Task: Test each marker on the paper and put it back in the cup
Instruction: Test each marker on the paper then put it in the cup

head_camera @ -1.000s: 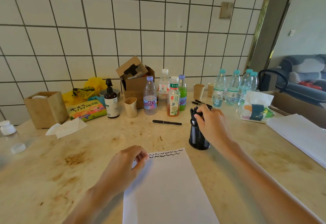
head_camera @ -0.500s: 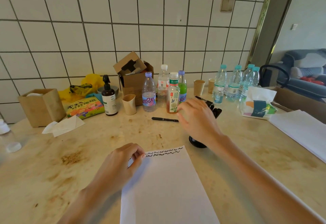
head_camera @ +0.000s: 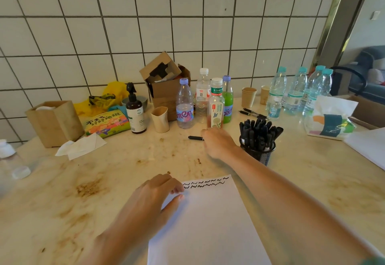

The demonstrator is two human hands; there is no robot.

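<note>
Marker (head_camera: 195, 138) lies on the table (head_camera: 312, 171) at the right hand (head_camera: 218, 143), grasp unclear; left hand (head_camera: 152, 198) rests relaxed on the paper (head_camera: 208, 223); cup (head_camera: 258, 152) stands beside the right wrist.

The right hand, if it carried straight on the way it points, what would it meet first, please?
Most likely the black marker lying on the table: the right hand points left along it, fingertips at its near end.

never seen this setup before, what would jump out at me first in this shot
The white paper at the near edge, with two rows of black squiggles along its top, held flat by the left hand. Behind it, the right hand reaches onto a loose black marker lying on the table, beside the mesh cup packed with black markers.
</note>
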